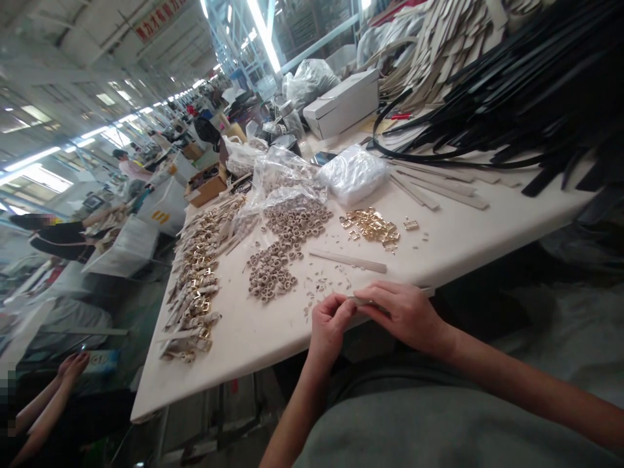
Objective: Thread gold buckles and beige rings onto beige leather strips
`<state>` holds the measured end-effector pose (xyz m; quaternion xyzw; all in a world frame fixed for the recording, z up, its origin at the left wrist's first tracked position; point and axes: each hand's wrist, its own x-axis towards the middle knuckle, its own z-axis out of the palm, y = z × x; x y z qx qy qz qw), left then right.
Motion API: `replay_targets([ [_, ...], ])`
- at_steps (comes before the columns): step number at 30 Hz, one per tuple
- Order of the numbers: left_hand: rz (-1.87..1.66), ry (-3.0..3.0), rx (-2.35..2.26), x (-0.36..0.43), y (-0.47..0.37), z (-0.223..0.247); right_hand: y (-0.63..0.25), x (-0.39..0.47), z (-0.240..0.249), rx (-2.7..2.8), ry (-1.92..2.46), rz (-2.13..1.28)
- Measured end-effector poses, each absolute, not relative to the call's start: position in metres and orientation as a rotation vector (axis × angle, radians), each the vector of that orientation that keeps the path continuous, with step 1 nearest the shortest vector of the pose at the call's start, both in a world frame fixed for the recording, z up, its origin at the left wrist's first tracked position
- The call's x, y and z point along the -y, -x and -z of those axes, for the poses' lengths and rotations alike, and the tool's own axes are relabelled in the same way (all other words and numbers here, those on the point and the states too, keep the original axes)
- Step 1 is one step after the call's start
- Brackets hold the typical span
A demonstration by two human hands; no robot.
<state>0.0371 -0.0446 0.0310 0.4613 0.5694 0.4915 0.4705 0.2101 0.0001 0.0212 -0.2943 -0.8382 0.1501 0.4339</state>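
Note:
At the table's near edge, my left hand (331, 320) pinches the left end of a light beige strap (427, 292). My right hand (400, 311) grips the same strap from above, and its far end sticks out past my knuckles. The fingertips of both hands nearly meet, hiding most of the held part. Just beyond them lies another beige strap (348, 261), flat, among tiny scattered bits (324, 286). Farther off are a pile of gold buckles (373, 227) and a heap of small beige loops (273, 266).
Finished-looking straps with gold buckles (195, 279) line the left side of the white table (234, 344). Plastic bags (353, 174), a white box (344, 104) and black straps (536, 97) stand behind. At lower left are another person's hands (73, 367).

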Motion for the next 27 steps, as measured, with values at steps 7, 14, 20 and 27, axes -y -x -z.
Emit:
replay_targets([
  [7,-1.216,-1.135,-1.388,0.046,-0.034,-0.027,-0.214,-0.006,-0.026,2.229,0.810,-0.490],
  [14,-1.128,-1.121,-1.406,0.043,-0.024,-0.039,-0.218,-0.012,-0.042,2.150,0.763,-1.549],
  [20,-1.188,-0.819,-1.343,0.042,-0.022,-0.038,-0.227,-0.009,-0.046,1.818,0.734,-1.923],
  [27,-1.228,-0.767,-1.328,0.044,-0.025,-0.042,-0.226,-0.004,-0.043,1.736,0.805,-1.804],
])
